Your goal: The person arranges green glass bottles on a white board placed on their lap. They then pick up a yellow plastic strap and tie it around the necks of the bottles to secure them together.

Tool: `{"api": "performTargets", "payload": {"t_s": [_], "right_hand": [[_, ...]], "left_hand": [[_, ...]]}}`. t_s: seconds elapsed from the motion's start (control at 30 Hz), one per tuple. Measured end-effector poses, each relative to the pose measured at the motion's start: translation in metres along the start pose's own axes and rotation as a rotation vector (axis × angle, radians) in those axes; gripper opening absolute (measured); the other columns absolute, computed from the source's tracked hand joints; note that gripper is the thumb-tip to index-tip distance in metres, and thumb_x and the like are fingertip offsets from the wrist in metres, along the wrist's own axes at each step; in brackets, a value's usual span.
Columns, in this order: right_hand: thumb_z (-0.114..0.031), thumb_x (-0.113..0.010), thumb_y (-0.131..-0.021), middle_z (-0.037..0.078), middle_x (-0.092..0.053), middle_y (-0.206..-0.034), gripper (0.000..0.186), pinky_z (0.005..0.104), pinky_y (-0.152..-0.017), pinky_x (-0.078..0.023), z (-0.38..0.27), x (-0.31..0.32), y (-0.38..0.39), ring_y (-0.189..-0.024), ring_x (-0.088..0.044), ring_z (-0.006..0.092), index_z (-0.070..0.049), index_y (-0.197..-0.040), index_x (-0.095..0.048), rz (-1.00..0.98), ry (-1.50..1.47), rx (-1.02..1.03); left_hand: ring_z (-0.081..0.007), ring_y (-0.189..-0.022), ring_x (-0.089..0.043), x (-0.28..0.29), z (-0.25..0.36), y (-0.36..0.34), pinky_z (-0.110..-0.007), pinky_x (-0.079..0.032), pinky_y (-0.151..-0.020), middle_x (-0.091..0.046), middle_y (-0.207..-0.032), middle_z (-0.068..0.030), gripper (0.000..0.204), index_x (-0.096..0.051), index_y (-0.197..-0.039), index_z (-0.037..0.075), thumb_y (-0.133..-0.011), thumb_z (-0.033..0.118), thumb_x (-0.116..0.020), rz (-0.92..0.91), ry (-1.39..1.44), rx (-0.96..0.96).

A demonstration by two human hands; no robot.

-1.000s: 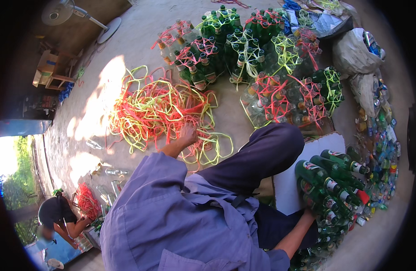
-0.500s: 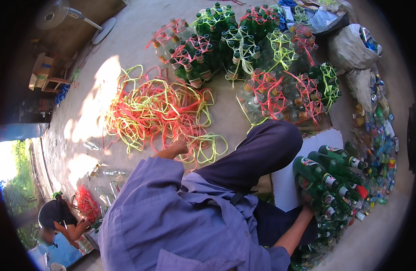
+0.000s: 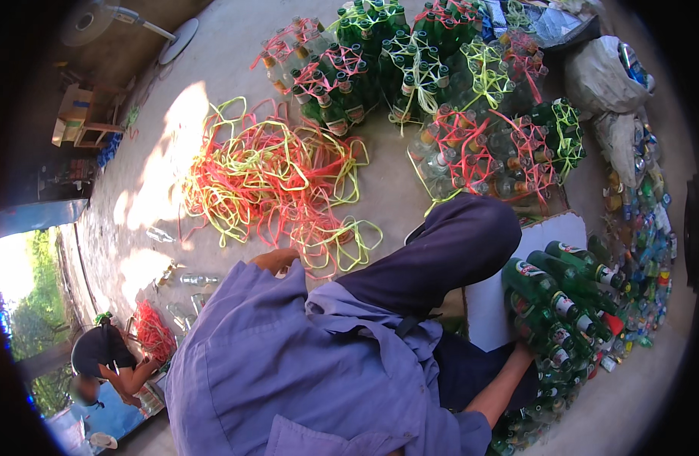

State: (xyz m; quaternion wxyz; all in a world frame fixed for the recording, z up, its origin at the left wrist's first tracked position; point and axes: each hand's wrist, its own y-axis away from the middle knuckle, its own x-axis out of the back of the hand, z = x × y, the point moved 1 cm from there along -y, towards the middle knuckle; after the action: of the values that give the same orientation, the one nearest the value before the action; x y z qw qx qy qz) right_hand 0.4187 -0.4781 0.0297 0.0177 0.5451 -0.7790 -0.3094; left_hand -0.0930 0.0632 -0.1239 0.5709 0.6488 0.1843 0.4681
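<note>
Left hand point(image 3: 277, 261) sits at the near edge of the tangle of orange and yellow-green straps point(image 3: 277, 178), touching the closest loops. Mostly hidden by the blue sleeve point(image 3: 243, 334), so can't tell how far open it is or whether it has a strap in it.

Right hand point(image 3: 526, 351) is down at the base of the stack of green bottles point(image 3: 566, 300), against the lowest ones. Fingers hidden behind the bottles; grip can't be told.

Strap tangle lies on the concrete floor point(image 3: 395, 182), ahead and left of the raised knee point(image 3: 463, 243). Its far edge comes close to the strapped bottle bundles point(image 3: 410, 68), which run in an arc across the top. Another bundle of clear bottles point(image 3: 479, 156) sits just beyond the knee, near touching it.

Open room: a bare strip of floor between tangle and clear bundle, and a wider sunlit patch left of the tangle. A few loose clear bottles point(image 3: 194, 280) lie on the floor near the left elbow.

Right side is tight: white board point(image 3: 547, 232) under the green stack, then a heap of mixed bottles point(image 3: 642, 228) and stuffed sacks point(image 3: 604, 76) along the rim.

Far lower left, another person point(image 3: 102, 353) crouches by a red strap pile point(image 3: 153, 334), well apart. Fan base point(image 3: 178, 38) at the top left.
</note>
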Motion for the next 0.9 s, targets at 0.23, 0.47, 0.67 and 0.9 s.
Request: {"api": "performTargets", "payload": {"t_s": [0.23,0.47,0.67,0.9], "right_hand": [[-0.03,-0.053,-0.099,0.014,-0.056,-0.134,0.046,0.0447,-0.104,-0.045,0.001,-0.003,0.001,-0.121,-0.055,0.0287,-0.005,-0.138,-0.05,-0.002,0.018,-0.015],[-0.03,-0.053,-0.099,0.014,-0.056,-0.134,0.046,0.0451,-0.104,-0.045,0.001,-0.002,0.002,-0.121,-0.055,0.0291,-0.005,-0.137,-0.05,0.001,0.024,-0.012],[-0.03,-0.053,-0.099,0.014,-0.056,-0.134,0.046,0.0454,-0.104,-0.045,-0.001,0.004,0.006,-0.121,-0.055,0.0294,-0.005,-0.137,-0.05,0.009,0.019,-0.002],[-0.03,-0.053,-0.099,0.014,-0.056,-0.134,0.046,0.0458,-0.104,-0.045,0.003,0.0,-0.001,-0.121,-0.055,0.0298,-0.005,-0.137,-0.051,-0.006,0.013,-0.018]], "left_hand": [[-0.04,-0.095,-0.068,0.011,0.022,0.009,-0.049,-0.055,-0.082,-0.069,-0.097,-0.0266,0.028,-0.071,-0.092,-0.001,-0.076,0.019,-0.059,0.17,-0.063,-0.023],[-0.0408,-0.098,-0.063,0.012,0.112,-0.035,-0.051,-0.054,-0.078,-0.053,-0.122,-0.0243,0.026,-0.066,-0.098,0.001,-0.08,0.017,-0.057,0.605,0.043,-0.448],[-0.0439,-0.104,-0.058,0.014,0.161,-0.075,-0.052,-0.053,-0.082,-0.056,-0.104,-0.0216,0.021,-0.066,-0.091,0.003,-0.076,0.016,-0.058,0.401,-0.104,-0.498],[-0.0364,-0.082,-0.068,-0.016,0.133,-0.111,-0.046,-0.055,-0.072,-0.069,-0.086,-0.019,0.022,-0.067,-0.08,0.001,-0.074,0.02,-0.056,0.403,-0.042,-0.558]]}}
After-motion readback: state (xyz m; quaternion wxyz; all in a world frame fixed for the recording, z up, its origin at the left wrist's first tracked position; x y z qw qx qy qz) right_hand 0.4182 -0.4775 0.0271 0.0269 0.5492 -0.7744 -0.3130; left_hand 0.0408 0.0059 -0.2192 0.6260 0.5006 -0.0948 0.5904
